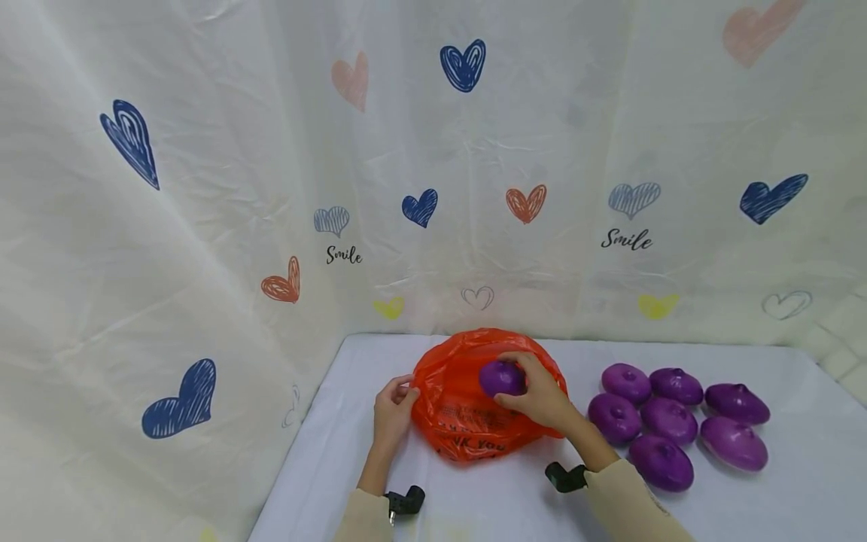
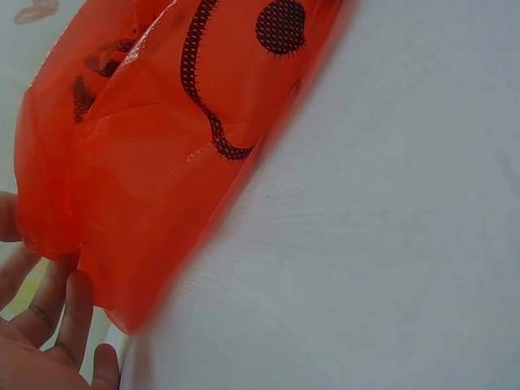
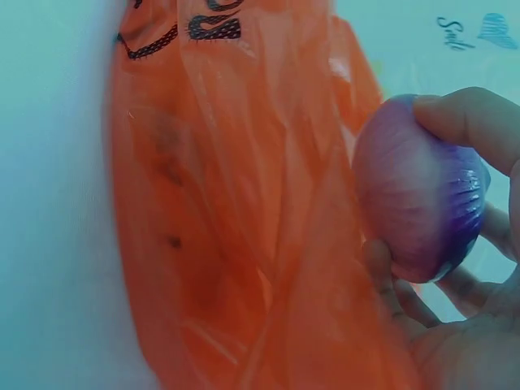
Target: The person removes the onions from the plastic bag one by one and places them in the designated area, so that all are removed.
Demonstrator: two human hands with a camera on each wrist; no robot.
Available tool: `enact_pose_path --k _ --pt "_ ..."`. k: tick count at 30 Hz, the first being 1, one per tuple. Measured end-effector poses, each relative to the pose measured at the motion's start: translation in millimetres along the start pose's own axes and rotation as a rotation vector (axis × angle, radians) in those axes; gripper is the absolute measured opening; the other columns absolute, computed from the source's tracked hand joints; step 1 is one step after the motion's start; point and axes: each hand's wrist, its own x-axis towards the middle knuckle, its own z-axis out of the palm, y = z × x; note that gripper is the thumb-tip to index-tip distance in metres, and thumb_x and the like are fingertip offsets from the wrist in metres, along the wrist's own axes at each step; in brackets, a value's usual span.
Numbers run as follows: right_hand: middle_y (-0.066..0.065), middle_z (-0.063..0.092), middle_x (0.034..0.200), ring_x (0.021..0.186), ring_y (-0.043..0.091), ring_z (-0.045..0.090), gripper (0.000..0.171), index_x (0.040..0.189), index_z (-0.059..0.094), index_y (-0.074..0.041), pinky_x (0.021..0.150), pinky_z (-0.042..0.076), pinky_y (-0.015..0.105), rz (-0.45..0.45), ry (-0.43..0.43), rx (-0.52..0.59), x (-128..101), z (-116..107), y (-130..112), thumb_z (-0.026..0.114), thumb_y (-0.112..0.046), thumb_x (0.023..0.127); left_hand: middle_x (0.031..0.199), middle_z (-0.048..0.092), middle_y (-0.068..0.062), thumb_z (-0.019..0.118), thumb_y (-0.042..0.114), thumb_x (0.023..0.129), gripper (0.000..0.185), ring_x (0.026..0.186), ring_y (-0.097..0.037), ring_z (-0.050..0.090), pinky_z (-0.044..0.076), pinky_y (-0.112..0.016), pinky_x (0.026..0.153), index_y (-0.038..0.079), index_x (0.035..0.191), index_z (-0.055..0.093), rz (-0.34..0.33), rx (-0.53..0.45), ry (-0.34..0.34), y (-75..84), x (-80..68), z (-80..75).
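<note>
A red plastic bag (image 1: 467,436) with black print stands on the table, its mouth spread wide. At its left side, my left hand (image 1: 394,412) pinches the rim between thumb and fingers; in the left wrist view, fingers (image 2: 75,313) show beside the red film. My right hand (image 1: 544,395) grips a purple onion (image 1: 500,379) over the bag's mouth. Seen from the right wrist, the onion (image 3: 418,191) is held between the thumb and several fingers, next to the bag's edge. What lies inside the bag is hidden.
To the right of the bag, several purple onions (image 1: 669,420) sit grouped on the white table (image 1: 474,504). A white curtain (image 1: 488,150) with printed hearts hangs behind and to the left. Black wrist cameras (image 1: 565,477) stick out from both wrists.
</note>
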Motion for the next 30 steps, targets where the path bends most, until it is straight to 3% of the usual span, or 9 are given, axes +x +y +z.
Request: enact_pose_path --k 8,16,24,30 --pt "0.015 0.048 0.144 0.128 0.043 0.053 0.068 0.142 0.049 -0.014 0.098 0.052 0.064 -0.109 0.051 -0.025 -17.5 -17.2 2.3 0.084 -0.022 0.084 0.095 0.066 -0.006 0.067 0.018 0.098 0.023 0.083 -0.019 0.058 0.054 -0.02 0.071 0.019 0.12 0.073 -0.012 0.003 0.001 0.5 -0.3 0.0" --pt "0.017 0.047 0.141 0.124 0.043 0.056 0.068 0.144 0.049 -0.019 0.092 0.057 0.059 -0.087 0.071 -0.029 -40.9 -35.3 0.3 0.083 -0.025 0.086 0.094 0.066 -0.006 0.067 0.018 0.097 0.023 0.083 -0.019 0.058 0.053 -0.021 0.069 0.018 0.12 0.073 -0.005 0.006 -0.004 -0.6 0.3 0.3" --pt "0.016 0.051 0.139 0.114 0.032 0.059 0.068 0.143 0.051 -0.013 0.081 0.057 0.027 -0.107 0.121 -0.06 -61.7 -51.1 -0.7 0.084 -0.028 0.085 0.095 0.066 -0.006 0.067 0.018 0.097 0.022 0.083 -0.02 0.058 0.053 -0.021 0.069 0.019 0.119 0.073 0.005 -0.006 -0.015 -1.0 0.5 -0.3" --pt "0.012 0.053 0.136 0.102 0.024 0.057 0.072 0.145 0.05 -0.016 0.073 0.054 0.022 -0.066 0.153 -0.105 -74.7 -61.7 1.7 0.085 -0.032 0.084 0.095 0.066 -0.006 0.066 0.018 0.097 0.022 0.084 -0.019 0.058 0.053 -0.022 0.069 0.018 0.119 0.073 0.002 0.001 -0.008 -1.0 0.4 -0.6"
